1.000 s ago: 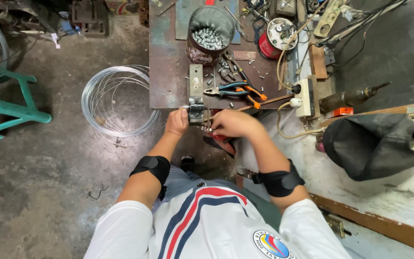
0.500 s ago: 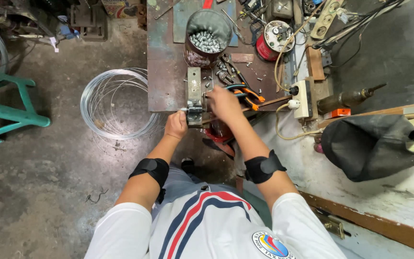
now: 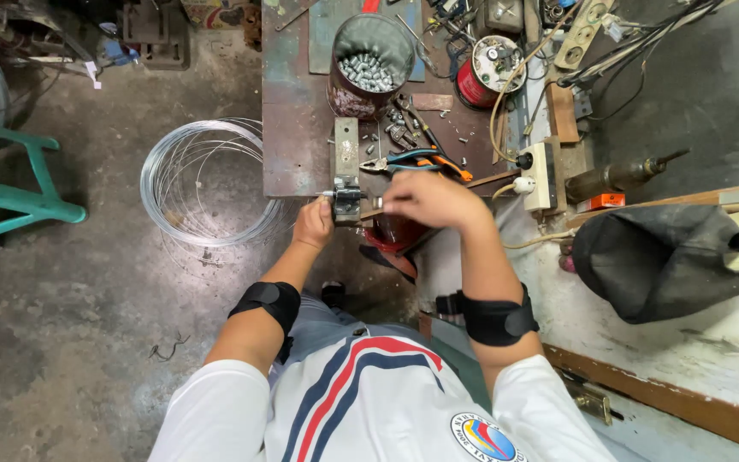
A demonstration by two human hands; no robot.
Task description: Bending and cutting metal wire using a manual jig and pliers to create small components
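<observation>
Head view: your left hand (image 3: 314, 224) is closed against the left side of the small metal clamp (image 3: 346, 198) at the near edge of the bench (image 3: 288, 145). The clamp's bar runs near to far, away from you. Your right hand (image 3: 425, 198) hovers just right of the clamp, fingers curled; you cannot tell whether it pinches anything. The pliers (image 3: 416, 160) lie just beyond it, handles pointing right. The wire coil (image 3: 207, 181) sits on the floor to the left. The clamp's jaw contents are hidden.
</observation>
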